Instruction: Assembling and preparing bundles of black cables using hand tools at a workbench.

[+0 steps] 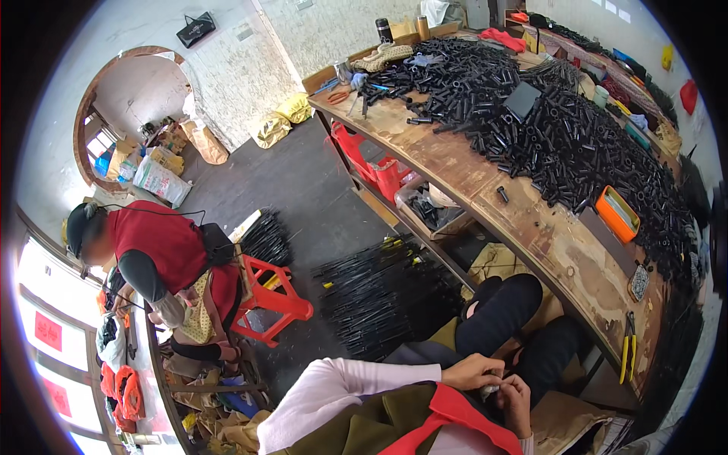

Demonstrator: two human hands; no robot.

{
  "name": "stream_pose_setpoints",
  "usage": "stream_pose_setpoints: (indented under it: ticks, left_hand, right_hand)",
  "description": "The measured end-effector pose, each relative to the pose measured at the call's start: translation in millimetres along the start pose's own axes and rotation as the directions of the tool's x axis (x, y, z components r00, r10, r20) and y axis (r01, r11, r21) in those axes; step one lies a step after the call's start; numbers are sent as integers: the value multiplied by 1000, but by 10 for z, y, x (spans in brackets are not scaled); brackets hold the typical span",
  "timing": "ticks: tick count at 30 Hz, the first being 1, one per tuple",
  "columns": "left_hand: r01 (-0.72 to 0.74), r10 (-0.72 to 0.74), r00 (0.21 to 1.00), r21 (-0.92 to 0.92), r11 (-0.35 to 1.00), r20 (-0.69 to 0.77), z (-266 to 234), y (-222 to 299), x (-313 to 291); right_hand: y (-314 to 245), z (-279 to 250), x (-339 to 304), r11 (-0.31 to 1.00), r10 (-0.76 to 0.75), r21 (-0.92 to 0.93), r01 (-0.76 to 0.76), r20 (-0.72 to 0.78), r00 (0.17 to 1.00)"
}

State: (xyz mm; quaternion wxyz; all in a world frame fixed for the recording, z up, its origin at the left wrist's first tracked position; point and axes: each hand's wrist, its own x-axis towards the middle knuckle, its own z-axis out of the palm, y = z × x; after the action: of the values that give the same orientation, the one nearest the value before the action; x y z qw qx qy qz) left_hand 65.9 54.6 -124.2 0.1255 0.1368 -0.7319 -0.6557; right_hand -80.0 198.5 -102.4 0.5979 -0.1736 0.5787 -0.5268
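Small pale piece [487, 391] pinched near the lap

I have the small pale piece between the left hand [472, 371] and right hand [517, 400], fingertips closed on it, partly hiding its shape. To the right, yellow-handled pliers [629, 349] lie on the bench [542, 227]. Farther away spreads a black heap of cylindrical parts [478, 91]. Left, a co-worker [155, 243] bends forward.

Looks like a small pale greyish piece [489, 390], mostly covered and too small to identify, gripped by the left hand [470, 372] and the right hand [517, 397] together, in the narrow space between them, at an unclear tilt.
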Motion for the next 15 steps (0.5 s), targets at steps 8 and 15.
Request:
stream_pose_setpoints:
  ticks: [8, 15]
  left_hand:
    - [-191, 198, 979, 123, 974, -43, 72, -79, 15]
    - [-36, 38, 997, -23, 999, 64, 132, -177, -54]
  right_hand:
    - [-148, -9, -34, 990, 15, -144, -3, 82, 997]
    - [-226, 51, -101, 929, 57, -367, -35, 49, 997]
